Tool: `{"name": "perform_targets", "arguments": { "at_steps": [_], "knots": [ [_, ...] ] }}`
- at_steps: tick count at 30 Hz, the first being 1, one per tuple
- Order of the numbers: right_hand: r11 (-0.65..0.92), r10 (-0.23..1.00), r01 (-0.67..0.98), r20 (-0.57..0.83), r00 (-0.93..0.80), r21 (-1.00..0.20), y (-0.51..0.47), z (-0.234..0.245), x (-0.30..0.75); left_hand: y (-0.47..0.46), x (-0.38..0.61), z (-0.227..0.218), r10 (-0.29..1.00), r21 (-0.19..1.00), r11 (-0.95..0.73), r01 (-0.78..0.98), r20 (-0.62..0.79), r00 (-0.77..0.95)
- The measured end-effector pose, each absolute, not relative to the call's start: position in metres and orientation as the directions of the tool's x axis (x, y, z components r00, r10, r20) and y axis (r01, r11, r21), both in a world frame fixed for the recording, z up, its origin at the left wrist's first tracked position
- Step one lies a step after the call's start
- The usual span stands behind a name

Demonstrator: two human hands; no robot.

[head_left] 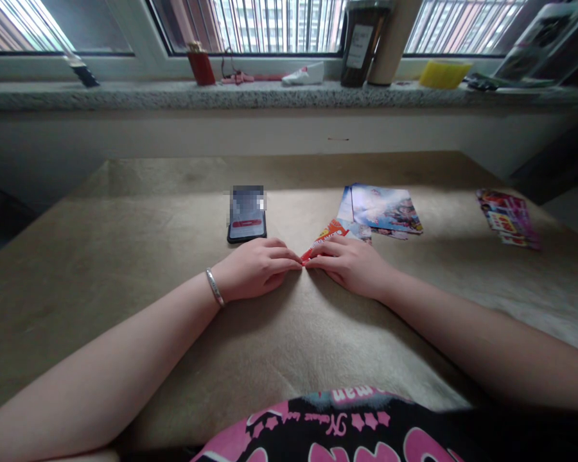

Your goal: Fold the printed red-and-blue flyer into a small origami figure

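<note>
A red-and-orange printed paper (pixel 334 229) lies on the table, partly covered by my right hand (pixel 354 266). Its narrow corner points toward my left hand (pixel 257 268), whose closed fingertips grip that tip. The fingers of my right hand are also closed, pressing on the same paper close to the corner; the two hands' fingertips nearly meet. Under my right hand's fingers, the rest of the sheet is hidden. Just behind it lie several glossy blue printed sheets (pixel 385 206), loosely stacked. A silver bangle circles my left wrist.
A phone (pixel 247 228) lies behind my left hand. Colourful printed papers (pixel 508 219) are at the table's right side. Along the granite windowsill (pixel 149 96) stand a red lighter-like item (pixel 201 63), a dark jar (pixel 360 45) and a yellow sponge-like block (pixel 444 75).
</note>
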State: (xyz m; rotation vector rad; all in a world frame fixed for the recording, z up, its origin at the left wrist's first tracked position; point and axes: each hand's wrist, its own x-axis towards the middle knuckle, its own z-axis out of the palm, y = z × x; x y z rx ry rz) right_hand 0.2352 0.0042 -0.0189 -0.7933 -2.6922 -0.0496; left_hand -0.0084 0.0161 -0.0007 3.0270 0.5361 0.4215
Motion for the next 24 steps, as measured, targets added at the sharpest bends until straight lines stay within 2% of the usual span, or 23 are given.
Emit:
{"name": "perform_targets", "arguments": {
  "at_steps": [9,24],
  "knots": [
    [0.845,0.512,0.535,0.295,-0.806,-0.004,0.0045,-0.0149,0.2333,0.0122,-0.0033,-0.0012,0.394,0.049,-0.917,0.395,0.246,0.885],
    [0.854,0.491,0.52,0.323,-0.809,0.003,0.005,-0.0114,0.2353,0.0084,0.0016,-0.002,0.411,-0.003,-0.905,0.425,0.251,0.876]
  ]
}}
